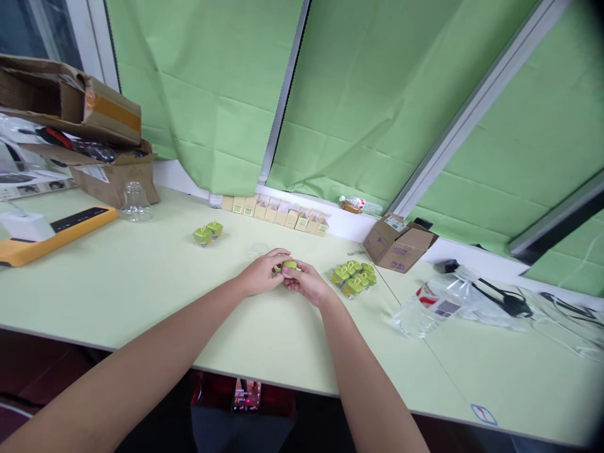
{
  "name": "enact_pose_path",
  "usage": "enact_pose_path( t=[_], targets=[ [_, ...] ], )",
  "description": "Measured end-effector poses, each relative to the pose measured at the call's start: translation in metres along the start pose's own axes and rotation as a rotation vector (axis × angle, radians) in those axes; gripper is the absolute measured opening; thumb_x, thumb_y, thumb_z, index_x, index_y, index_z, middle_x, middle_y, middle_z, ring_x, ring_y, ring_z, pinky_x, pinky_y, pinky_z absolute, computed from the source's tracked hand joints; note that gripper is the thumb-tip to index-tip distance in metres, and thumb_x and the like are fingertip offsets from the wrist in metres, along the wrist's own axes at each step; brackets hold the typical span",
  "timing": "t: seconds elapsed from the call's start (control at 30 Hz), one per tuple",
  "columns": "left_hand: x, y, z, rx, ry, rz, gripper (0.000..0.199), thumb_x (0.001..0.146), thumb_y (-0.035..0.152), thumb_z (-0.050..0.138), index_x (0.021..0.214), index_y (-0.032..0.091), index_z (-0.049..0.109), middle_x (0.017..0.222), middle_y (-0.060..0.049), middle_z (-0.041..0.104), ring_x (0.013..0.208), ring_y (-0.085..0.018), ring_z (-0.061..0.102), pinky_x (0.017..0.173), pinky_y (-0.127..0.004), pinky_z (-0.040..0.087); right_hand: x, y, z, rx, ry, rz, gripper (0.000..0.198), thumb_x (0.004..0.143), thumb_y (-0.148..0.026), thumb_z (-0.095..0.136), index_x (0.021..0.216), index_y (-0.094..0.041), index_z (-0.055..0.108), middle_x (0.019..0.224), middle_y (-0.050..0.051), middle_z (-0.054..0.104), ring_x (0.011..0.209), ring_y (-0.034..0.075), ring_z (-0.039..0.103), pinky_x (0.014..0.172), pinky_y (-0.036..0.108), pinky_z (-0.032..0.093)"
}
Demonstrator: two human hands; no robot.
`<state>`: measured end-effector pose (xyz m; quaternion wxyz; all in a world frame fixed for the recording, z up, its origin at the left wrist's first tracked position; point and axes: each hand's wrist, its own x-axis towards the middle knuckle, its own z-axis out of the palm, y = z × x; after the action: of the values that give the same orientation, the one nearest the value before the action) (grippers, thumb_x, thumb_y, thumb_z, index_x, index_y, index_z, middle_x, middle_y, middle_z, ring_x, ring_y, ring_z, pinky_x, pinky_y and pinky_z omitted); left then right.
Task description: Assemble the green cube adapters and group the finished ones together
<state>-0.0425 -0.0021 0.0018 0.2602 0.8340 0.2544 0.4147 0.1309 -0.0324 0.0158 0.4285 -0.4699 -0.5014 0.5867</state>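
Note:
Both my hands meet above the middle of the table. Between them is a small green-topped item (289,265) with a pale lower part. My left hand (265,272) has its thumb and fingers closed at its left side. My right hand (306,282) grips it from the right, thumb on its front; the fingers cover much of it. Just beyond my left hand lies a faint clear plastic piece (257,249). To the right sits a clustered group of similar green-topped items (353,277) with yellow loops on top. Two more green-topped items (207,233) stand to the left.
Small tan boxes (278,212) line the table's back edge. At left are a yellow-and-black power strip (80,223), a clear plastic vessel (136,202) and cardboard boxes (113,176). At right are an open carton (399,244), a large clear bottle (431,305) and cables (566,314).

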Motion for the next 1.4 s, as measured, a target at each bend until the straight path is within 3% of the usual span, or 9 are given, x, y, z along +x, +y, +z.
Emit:
enact_pose_path(
  t=[0.13, 0.23, 0.53, 0.7, 0.87, 0.97, 1.13, 1.3, 1.4],
  targets=[
    [0.001, 0.001, 0.002, -0.011, -0.006, -0.001, 0.049, 0.077, 0.010, 0.051, 0.124, 0.022, 0.062, 0.137, -0.009, 0.051, 0.117, -0.024, 0.055, 0.087, -0.031, 0.053, 0.000, -0.002, 0.002, -0.016, 0.032, 0.014, 0.031, 0.066, -0.032, 0.078, 0.091, -0.018, 0.065, 0.070, 0.000, 0.061, 0.059, 0.011, 0.055, 0.056, 0.024, 0.046],
    [-0.001, 0.002, 0.003, -0.042, -0.016, -0.021, 0.052, 0.078, 0.012, 0.052, 0.128, 0.023, 0.059, 0.139, -0.009, 0.050, 0.110, -0.022, 0.059, 0.084, -0.031, 0.053, 0.001, -0.002, 0.003, -0.067, 0.062, 0.012, 0.028, 0.069, -0.031, 0.072, 0.092, -0.019, 0.063, 0.067, -0.002, 0.058, 0.055, 0.010, 0.050, 0.050, 0.023, 0.044],
    [-0.004, 0.006, 0.005, -0.134, -0.073, -0.016, 0.063, 0.069, 0.004, 0.052, 0.129, 0.024, 0.056, 0.142, -0.009, 0.046, 0.114, -0.022, 0.056, 0.078, -0.027, 0.052, 0.000, -0.002, 0.011, -0.235, 0.082, 0.002, 0.024, 0.069, -0.028, 0.055, 0.092, -0.021, 0.056, 0.058, -0.006, 0.045, 0.046, 0.009, 0.037, 0.036, 0.019, 0.021],
    [-0.003, 0.002, 0.004, -0.096, -0.026, -0.072, 0.045, 0.069, 0.011, 0.058, 0.113, 0.020, 0.056, 0.102, -0.005, 0.062, 0.078, -0.015, 0.057, 0.064, -0.025, 0.046, 0.000, -0.001, 0.008, -0.205, 0.050, 0.021, 0.028, 0.067, -0.030, 0.055, 0.094, -0.021, 0.055, 0.058, -0.007, 0.043, 0.044, 0.007, 0.033, 0.036, 0.018, 0.016],
    [-0.003, -0.008, 0.000, -0.076, -0.005, -0.135, 0.034, 0.072, 0.017, 0.057, 0.105, 0.022, 0.050, 0.074, 0.004, 0.054, 0.062, -0.012, 0.048, 0.056, -0.023, 0.037, 0.003, 0.002, 0.003, -0.147, 0.066, 0.001, 0.035, 0.067, -0.033, 0.052, 0.099, -0.020, 0.058, 0.056, -0.007, 0.043, 0.041, 0.008, 0.031, 0.037, 0.019, 0.021],
    [-0.003, -0.011, -0.001, -0.055, 0.026, -0.169, 0.033, 0.074, 0.019, 0.057, 0.105, 0.023, 0.048, 0.073, 0.005, 0.054, 0.061, -0.012, 0.049, 0.056, -0.023, 0.037, 0.006, 0.003, -0.002, -0.187, 0.172, -0.053, 0.040, 0.067, -0.033, 0.052, 0.105, -0.022, 0.059, 0.064, -0.004, 0.052, 0.050, 0.011, 0.044, 0.042, 0.021, 0.032],
    [-0.003, -0.009, -0.004, -0.056, 0.028, -0.206, 0.032, 0.077, 0.026, 0.059, 0.107, 0.023, 0.048, 0.072, 0.004, 0.054, 0.059, -0.012, 0.049, 0.056, -0.023, 0.037, 0.012, 0.011, -0.013, -0.624, 0.468, -0.362, 0.036, 0.069, -0.032, 0.058, 0.103, -0.023, 0.063, 0.094, 0.003, 0.065, 0.078, 0.018, 0.057, 0.072, 0.032, 0.047],
    [-0.002, -0.006, -0.005, -0.080, 0.028, -0.202, 0.033, 0.078, 0.031, 0.061, 0.108, 0.023, 0.049, 0.075, 0.003, 0.056, 0.063, -0.013, 0.053, 0.057, -0.024, 0.039, 0.012, 0.021, -0.015, -0.920, 0.343, -0.396, 0.032, 0.072, -0.028, 0.062, 0.103, -0.024, 0.066, 0.093, 0.005, 0.068, 0.085, 0.022, 0.059, 0.082, 0.037, 0.045],
    [-0.002, -0.006, -0.006, -0.083, 0.040, -0.205, 0.034, 0.078, 0.031, 0.062, 0.109, 0.022, 0.049, 0.077, 0.002, 0.056, 0.063, -0.012, 0.053, 0.058, -0.024, 0.040, 0.010, 0.019, -0.013, -0.915, 0.351, -0.440, 0.035, 0.073, -0.028, 0.065, 0.107, -0.024, 0.066, 0.103, 0.007, 0.067, 0.094, 0.024, 0.059, 0.086, 0.039, 0.045]
  ],
)
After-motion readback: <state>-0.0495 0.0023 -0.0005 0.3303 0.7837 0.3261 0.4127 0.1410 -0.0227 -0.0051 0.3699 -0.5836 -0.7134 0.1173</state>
